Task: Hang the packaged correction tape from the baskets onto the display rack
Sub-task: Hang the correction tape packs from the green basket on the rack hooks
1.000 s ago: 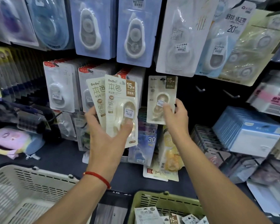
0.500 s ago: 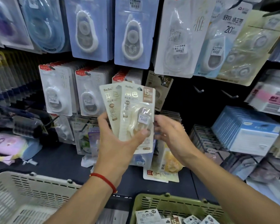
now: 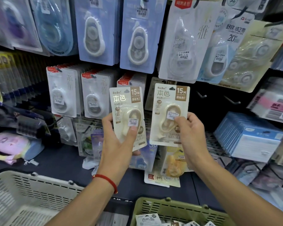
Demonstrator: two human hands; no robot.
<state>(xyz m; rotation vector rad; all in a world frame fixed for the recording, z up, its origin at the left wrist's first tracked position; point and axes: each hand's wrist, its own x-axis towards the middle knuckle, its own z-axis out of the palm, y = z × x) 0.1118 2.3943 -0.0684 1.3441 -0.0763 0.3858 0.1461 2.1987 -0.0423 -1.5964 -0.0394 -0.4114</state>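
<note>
Baskets are noted nearest: green basket [image 3: 178, 209] with more packs, white basket [image 3: 31, 193]. One upright correction-tape pack [image 3: 128, 116] is gripped by left hand [image 3: 119, 141], another pack [image 3: 169, 114] pinched by right hand [image 3: 191, 132], nearer the bare hook [image 3: 202, 95] just beyond, up and right.

Both forearms are bare, no sleeves in view. A thin red cord bracelet [image 3: 106, 181] circles the wrist of the left hand [image 3: 119, 142]; the right hand [image 3: 192, 132], at 3 o'clock from it, wears nothing.
</note>
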